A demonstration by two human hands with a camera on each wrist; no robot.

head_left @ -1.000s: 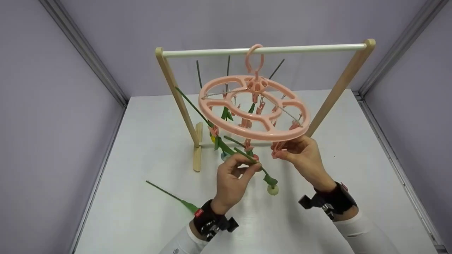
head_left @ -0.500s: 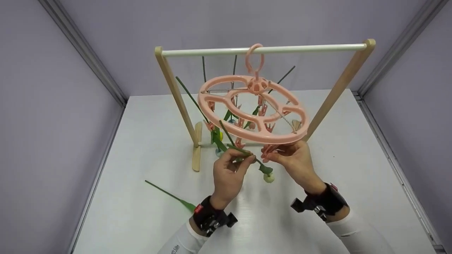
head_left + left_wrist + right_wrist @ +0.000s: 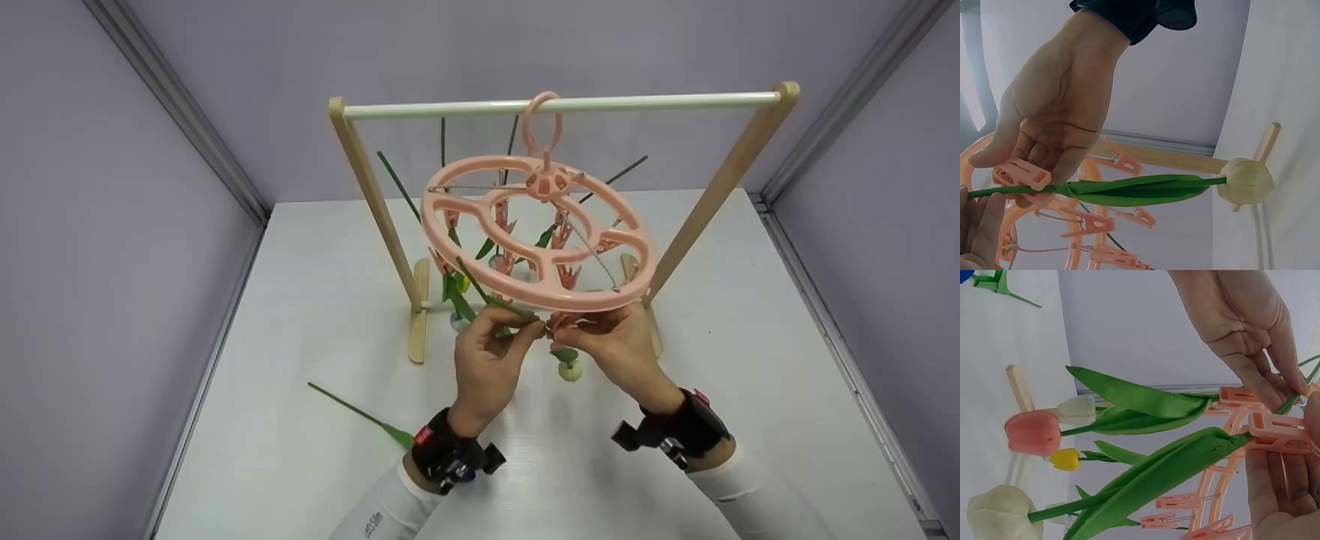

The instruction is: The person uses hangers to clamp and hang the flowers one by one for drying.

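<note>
Plastic and likely very light, the tulip (image 3: 564, 361) we hold has a thin green stem, one long soft leaf and a cream bud (image 3: 1246, 181). We judge the stem springy and a little slick, so the best hold is a fingertip pinch on the bare stem above the leaf, close to the clip (image 3: 1280, 433); the bud and leaf would bend or crush if squeezed.

In the head view the tulip sits at frame centre, just under the near rim of the pink hanger (image 3: 538, 232), bud hanging downward. Our left hand (image 3: 491, 360) is closed in a pinch on the stem, directly left of the clip. Our right hand (image 3: 616, 341) pinches that clip, fingers pressed on its two arms, and touches the left hand's fingertips.

In the right wrist view the stem runs from lower left up to the clip at centre right. Other tulips (image 3: 1036, 432) hang behind. One loose stem (image 3: 360, 412) lies on the table (image 3: 300, 315), lower left.
</note>
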